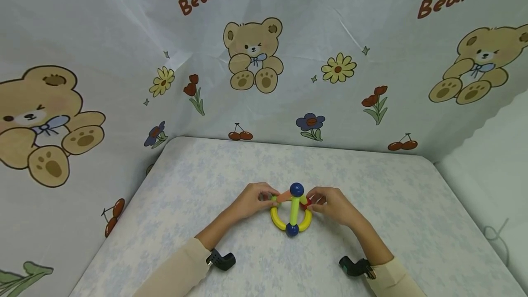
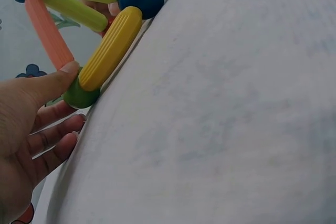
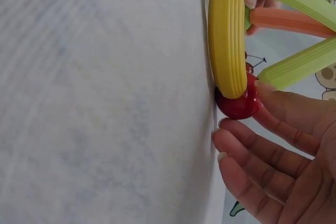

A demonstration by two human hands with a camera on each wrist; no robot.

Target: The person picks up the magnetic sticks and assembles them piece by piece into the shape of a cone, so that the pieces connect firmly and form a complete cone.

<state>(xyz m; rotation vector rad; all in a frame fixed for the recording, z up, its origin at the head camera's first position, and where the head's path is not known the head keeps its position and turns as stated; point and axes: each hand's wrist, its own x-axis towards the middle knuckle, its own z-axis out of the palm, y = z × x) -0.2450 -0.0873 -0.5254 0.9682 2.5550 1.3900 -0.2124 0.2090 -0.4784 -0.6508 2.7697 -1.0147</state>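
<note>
A pyramid-shaped magnetic stick-and-ball toy stands on the table. Its base is a ring of yellow curved rods [image 3: 228, 40] joining a blue ball [image 1: 292, 229], a green ball [image 2: 81, 95] and a red ball [image 3: 239, 103]. From these, an orange rod [image 2: 48, 31] and two yellow-green rods [image 1: 294, 211] slope up to a blue top ball [image 1: 296, 189]. My left hand [image 1: 251, 200] pinches the green ball near the orange rod's lower end. Thumb and index finger of my right hand [image 1: 333, 204] pinch the red ball, the other fingers spread below it.
The pale mottled tabletop [image 1: 264, 265] surrounds the toy. A bear-printed cloth [image 1: 288, 3] hangs behind the table's far edge. Black wrist devices [image 1: 222, 260] sit on both forearms near the beige sleeves. A thin cord [image 1: 499, 237] lies at the far right.
</note>
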